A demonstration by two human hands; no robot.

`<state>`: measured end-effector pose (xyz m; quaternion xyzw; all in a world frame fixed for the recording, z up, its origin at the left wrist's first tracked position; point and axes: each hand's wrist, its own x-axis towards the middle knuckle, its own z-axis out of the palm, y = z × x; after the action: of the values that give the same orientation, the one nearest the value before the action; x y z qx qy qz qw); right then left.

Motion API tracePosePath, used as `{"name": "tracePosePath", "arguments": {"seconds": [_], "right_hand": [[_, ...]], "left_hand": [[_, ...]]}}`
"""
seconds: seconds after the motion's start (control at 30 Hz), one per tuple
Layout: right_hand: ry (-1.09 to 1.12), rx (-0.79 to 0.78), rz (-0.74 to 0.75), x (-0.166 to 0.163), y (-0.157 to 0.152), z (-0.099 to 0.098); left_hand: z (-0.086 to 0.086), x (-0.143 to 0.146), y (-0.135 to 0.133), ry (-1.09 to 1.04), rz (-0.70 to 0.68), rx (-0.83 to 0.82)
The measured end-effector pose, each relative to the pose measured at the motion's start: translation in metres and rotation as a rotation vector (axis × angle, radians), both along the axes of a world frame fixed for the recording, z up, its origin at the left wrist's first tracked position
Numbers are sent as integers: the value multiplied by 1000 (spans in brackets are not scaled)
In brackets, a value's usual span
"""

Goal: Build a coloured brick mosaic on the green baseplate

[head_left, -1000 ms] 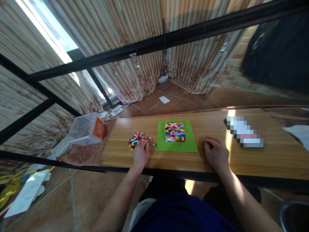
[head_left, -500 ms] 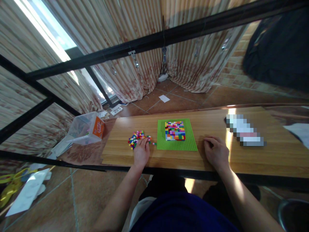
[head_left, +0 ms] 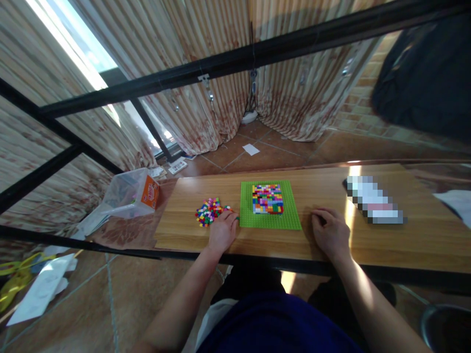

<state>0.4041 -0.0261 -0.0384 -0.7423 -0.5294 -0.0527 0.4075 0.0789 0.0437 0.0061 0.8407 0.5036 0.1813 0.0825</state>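
Note:
My left hand (head_left: 223, 229) rests at the right edge of a pile of small colourful toy bricks (head_left: 209, 212). Its fingers are bent and close together, with the tips by the left edge of a green baseplate (head_left: 292, 215); whatever they may pinch is too small to make out. A tightly packed, many-coloured block of bricks (head_left: 267, 198) stands on the baseplate. To the right of it, my right hand (head_left: 331, 231) lies on the table with its fingers curled in, and nothing shows in them.
The wooden table (head_left: 268, 245) also bears a blurred, phone-like object (head_left: 373, 200) on the right. Off its left end stands a clear plastic bin (head_left: 123, 196) with an orange label. A black metal bar (head_left: 228, 66) crosses beyond the table, before striped curtains. White paper (head_left: 456, 201) lies far right.
My left hand has slid right, from the brick pile toward the baseplate's left edge, and now covers the loose bricks there. My right hand stays where it was.

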Motion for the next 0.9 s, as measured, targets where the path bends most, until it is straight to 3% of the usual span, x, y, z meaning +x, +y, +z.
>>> {"name": "tracePosePath", "arguments": {"seconds": [0.37,0.73,0.9], "right_hand": [[8,3,14,0,-1,0],[7,-22,-9,-1,-1,0],[19,-41,-6,-1,-1,1]], "left_hand": [[1,9,-5,136,96,-82],[-3,2,-6,28,104,-2],[4,-8,-2,-24,158,56]]}}
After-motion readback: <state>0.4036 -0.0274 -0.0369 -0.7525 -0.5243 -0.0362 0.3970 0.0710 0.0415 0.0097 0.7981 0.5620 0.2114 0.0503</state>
